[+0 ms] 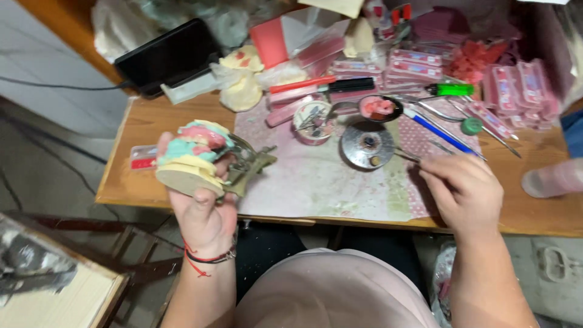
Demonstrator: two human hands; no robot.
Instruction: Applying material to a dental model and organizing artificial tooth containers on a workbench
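Your left hand (203, 209) is closed around a dental cast mounted on a metal articulator (209, 161), held up at the near left edge of the wooden workbench (540, 212). The cast shows pale yellow stone bases with pink and green wax between them; no finished teeth can be made out, so the wax work looks partly built rather than complete. Your right hand (464, 191) rests on the bench's right side, fingers pinched narrowly on a thin metal instrument (419, 159) whose tip points toward a small round metal burner (367, 144). Just beyond it sits a spoon-shaped dish of pink wax (379, 108), with a blue-handled tool (440, 130) beside it. Stacks of pink wax sheets (416, 64) line the back. A dark phone (167, 54) lies at the far left.
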